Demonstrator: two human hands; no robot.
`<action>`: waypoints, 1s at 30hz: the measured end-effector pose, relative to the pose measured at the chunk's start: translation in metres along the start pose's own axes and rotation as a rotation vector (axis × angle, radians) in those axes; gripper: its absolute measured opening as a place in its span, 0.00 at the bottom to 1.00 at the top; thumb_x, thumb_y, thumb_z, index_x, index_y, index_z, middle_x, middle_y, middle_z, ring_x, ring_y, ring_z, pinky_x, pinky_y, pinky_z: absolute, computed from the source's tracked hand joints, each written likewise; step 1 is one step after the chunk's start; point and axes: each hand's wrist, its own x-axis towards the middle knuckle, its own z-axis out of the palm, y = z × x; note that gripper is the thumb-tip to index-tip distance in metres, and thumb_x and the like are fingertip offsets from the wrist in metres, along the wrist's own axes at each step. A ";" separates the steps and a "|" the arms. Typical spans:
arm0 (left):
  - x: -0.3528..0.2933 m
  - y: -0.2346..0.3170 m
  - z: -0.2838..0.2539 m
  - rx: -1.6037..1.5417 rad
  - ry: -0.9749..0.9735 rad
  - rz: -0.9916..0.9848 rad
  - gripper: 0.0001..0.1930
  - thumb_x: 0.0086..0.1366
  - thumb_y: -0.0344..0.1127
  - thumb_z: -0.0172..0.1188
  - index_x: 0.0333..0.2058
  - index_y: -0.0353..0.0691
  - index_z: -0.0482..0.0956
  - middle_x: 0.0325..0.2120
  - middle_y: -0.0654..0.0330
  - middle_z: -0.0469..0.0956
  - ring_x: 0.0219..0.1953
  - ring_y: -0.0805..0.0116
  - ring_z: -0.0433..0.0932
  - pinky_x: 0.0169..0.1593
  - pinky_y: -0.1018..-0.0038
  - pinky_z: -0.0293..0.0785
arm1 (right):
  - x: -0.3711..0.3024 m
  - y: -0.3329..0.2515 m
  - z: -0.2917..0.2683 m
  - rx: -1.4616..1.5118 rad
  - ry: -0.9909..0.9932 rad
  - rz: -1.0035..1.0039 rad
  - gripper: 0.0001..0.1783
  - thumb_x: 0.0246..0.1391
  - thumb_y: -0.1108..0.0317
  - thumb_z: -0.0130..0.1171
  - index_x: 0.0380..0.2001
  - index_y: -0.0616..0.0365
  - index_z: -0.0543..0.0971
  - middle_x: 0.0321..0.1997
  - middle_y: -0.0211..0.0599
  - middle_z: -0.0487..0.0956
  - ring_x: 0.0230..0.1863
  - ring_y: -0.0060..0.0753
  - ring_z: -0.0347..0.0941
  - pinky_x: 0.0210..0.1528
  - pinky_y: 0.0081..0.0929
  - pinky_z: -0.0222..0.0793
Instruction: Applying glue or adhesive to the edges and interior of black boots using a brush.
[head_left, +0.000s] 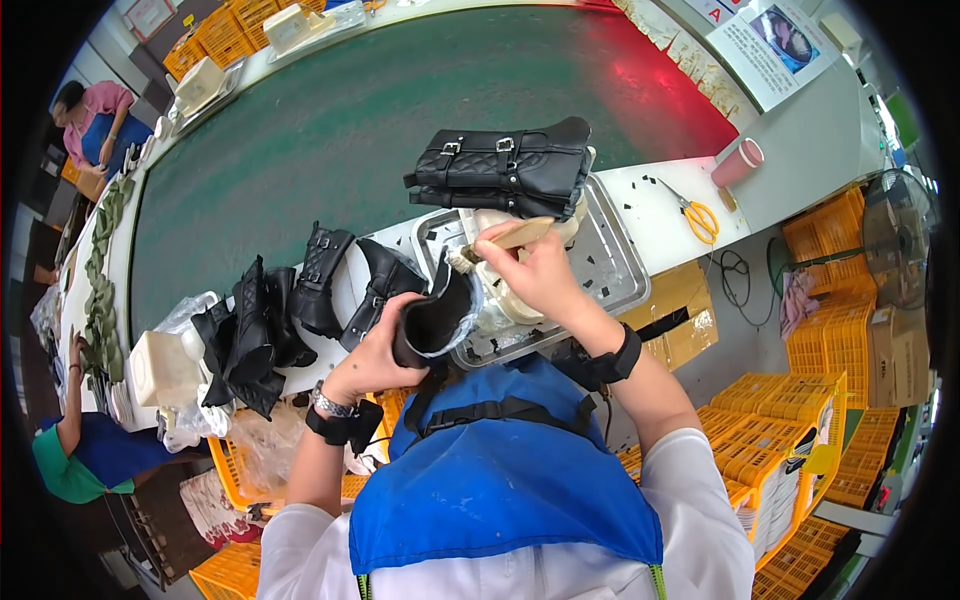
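Observation:
My left hand (pixel 368 362) is closed round a black boot upper (pixel 428 325), held with its open end toward me. Whitish material shows along the inner edge of that opening. Between the fingers of my right hand (pixel 540 277) is a brush with a wooden handle (pixel 522 234). Its pale bristles are at the far edge of the upper; whether they touch it I cannot tell. Beneath my right hand lies a metal tray (pixel 632 285) with black scraps and a whitish container (pixel 520 306), partly hidden. Beyond it, more black uppers with buckles (pixel 500 165) are stacked on the green belt.
Several black uppers (pixel 320 280) stand to the left, beside a whitish square container (pixel 165 370). Orange-handled scissors (pixel 700 222) and a pink cup (pixel 737 163) are at the right. Orange crates (pixel 770 425) and a fan (pixel 893 225) stand farther right. Two other people work at the far left.

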 end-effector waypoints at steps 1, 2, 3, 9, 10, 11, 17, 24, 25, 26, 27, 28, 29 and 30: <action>-0.001 0.002 -0.006 -0.098 -0.083 -0.103 0.41 0.39 0.29 0.63 0.56 0.36 0.55 0.48 0.55 0.66 0.51 0.66 0.65 0.56 0.74 0.59 | 0.002 -0.001 -0.003 0.072 0.018 0.069 0.06 0.48 0.70 0.59 0.26 0.62 0.79 0.22 0.32 0.76 0.18 0.17 0.66 0.21 0.17 0.61; -0.001 -0.011 -0.011 -0.279 -0.095 -0.140 0.40 0.40 0.30 0.62 0.56 0.35 0.57 0.47 0.59 0.68 0.50 0.71 0.65 0.55 0.75 0.59 | 0.003 -0.003 -0.005 0.145 0.035 0.138 0.06 0.48 0.69 0.59 0.27 0.62 0.79 0.22 0.29 0.76 0.20 0.14 0.66 0.22 0.16 0.60; -0.005 -0.033 -0.017 -0.485 -0.141 -0.239 0.39 0.40 0.29 0.62 0.56 0.35 0.59 0.47 0.60 0.69 0.50 0.71 0.66 0.55 0.75 0.60 | 0.005 -0.006 -0.006 0.153 0.028 0.133 0.06 0.48 0.69 0.59 0.27 0.62 0.79 0.22 0.29 0.76 0.20 0.14 0.66 0.22 0.16 0.60; -0.004 -0.056 -0.027 -1.080 -0.070 -0.248 0.35 0.45 0.31 0.60 0.55 0.34 0.60 0.48 0.58 0.70 0.48 0.69 0.69 0.54 0.73 0.64 | 0.005 -0.001 -0.023 0.313 0.155 0.285 0.08 0.50 0.68 0.58 0.30 0.62 0.78 0.25 0.23 0.75 0.25 0.10 0.65 0.26 0.13 0.61; -0.004 -0.055 -0.026 -1.034 -0.064 -0.249 0.36 0.47 0.36 0.63 0.55 0.33 0.60 0.47 0.57 0.70 0.47 0.70 0.70 0.53 0.73 0.65 | 0.004 -0.003 -0.024 0.320 0.158 0.290 0.08 0.50 0.68 0.59 0.30 0.61 0.78 0.24 0.22 0.75 0.25 0.10 0.65 0.26 0.13 0.60; -0.003 -0.054 -0.026 -1.033 -0.061 -0.249 0.36 0.47 0.36 0.63 0.55 0.33 0.60 0.47 0.57 0.70 0.47 0.70 0.70 0.53 0.73 0.65 | 0.003 -0.004 -0.024 0.321 0.156 0.289 0.08 0.50 0.68 0.59 0.30 0.61 0.78 0.24 0.22 0.75 0.25 0.10 0.65 0.26 0.13 0.60; -0.002 -0.055 -0.027 -0.807 -0.117 -0.250 0.40 0.46 0.52 0.68 0.52 0.32 0.63 0.43 0.60 0.73 0.44 0.73 0.72 0.50 0.75 0.68 | 0.002 -0.011 -0.024 0.321 0.120 0.293 0.08 0.51 0.67 0.58 0.30 0.61 0.78 0.25 0.22 0.74 0.24 0.10 0.64 0.26 0.12 0.60; -0.026 -0.096 -0.048 -0.925 0.248 -0.193 0.35 0.56 0.58 0.56 0.53 0.34 0.65 0.48 0.56 0.71 0.48 0.65 0.72 0.53 0.70 0.67 | -0.023 0.026 -0.008 0.278 0.006 0.398 0.11 0.54 0.65 0.54 0.29 0.64 0.77 0.22 0.27 0.75 0.23 0.14 0.67 0.26 0.17 0.63; -0.030 -0.101 -0.051 -0.955 0.318 -0.203 0.34 0.57 0.58 0.54 0.53 0.35 0.65 0.49 0.55 0.71 0.49 0.64 0.71 0.53 0.69 0.67 | -0.031 0.038 -0.001 0.226 -0.057 0.445 0.13 0.55 0.64 0.53 0.29 0.65 0.77 0.22 0.30 0.76 0.22 0.16 0.68 0.26 0.18 0.64; -0.032 -0.109 -0.057 -0.969 0.273 -0.173 0.35 0.59 0.60 0.50 0.54 0.36 0.64 0.51 0.55 0.69 0.52 0.61 0.69 0.56 0.65 0.64 | -0.040 0.045 0.003 0.083 -0.160 0.535 0.17 0.56 0.60 0.51 0.31 0.66 0.77 0.22 0.37 0.77 0.23 0.21 0.72 0.27 0.20 0.66; -0.031 -0.109 -0.057 -0.973 0.279 -0.175 0.35 0.59 0.60 0.50 0.54 0.36 0.64 0.51 0.55 0.69 0.52 0.61 0.69 0.56 0.65 0.64 | -0.047 0.050 0.012 0.082 -0.168 0.536 0.17 0.56 0.60 0.51 0.31 0.66 0.77 0.22 0.37 0.77 0.23 0.21 0.72 0.27 0.20 0.66; -0.028 -0.107 -0.056 -1.002 0.294 -0.149 0.35 0.58 0.59 0.52 0.54 0.36 0.64 0.51 0.55 0.69 0.52 0.62 0.69 0.56 0.65 0.63 | -0.054 0.053 0.021 0.090 -0.227 0.606 0.16 0.55 0.60 0.51 0.32 0.65 0.77 0.23 0.41 0.77 0.24 0.29 0.74 0.29 0.25 0.68; -0.024 -0.106 -0.056 -1.030 0.309 -0.121 0.35 0.56 0.59 0.54 0.53 0.36 0.65 0.51 0.55 0.69 0.52 0.63 0.68 0.57 0.65 0.63 | -0.056 0.059 0.029 0.098 -0.286 0.675 0.16 0.54 0.60 0.51 0.34 0.64 0.77 0.24 0.45 0.78 0.25 0.38 0.76 0.31 0.29 0.70; -0.021 -0.106 -0.058 -1.029 0.239 -0.068 0.35 0.57 0.59 0.54 0.53 0.36 0.65 0.51 0.56 0.69 0.54 0.64 0.67 0.58 0.64 0.60 | -0.058 0.069 0.036 0.097 -0.289 0.675 0.16 0.54 0.60 0.51 0.34 0.64 0.77 0.24 0.45 0.78 0.25 0.38 0.76 0.31 0.29 0.70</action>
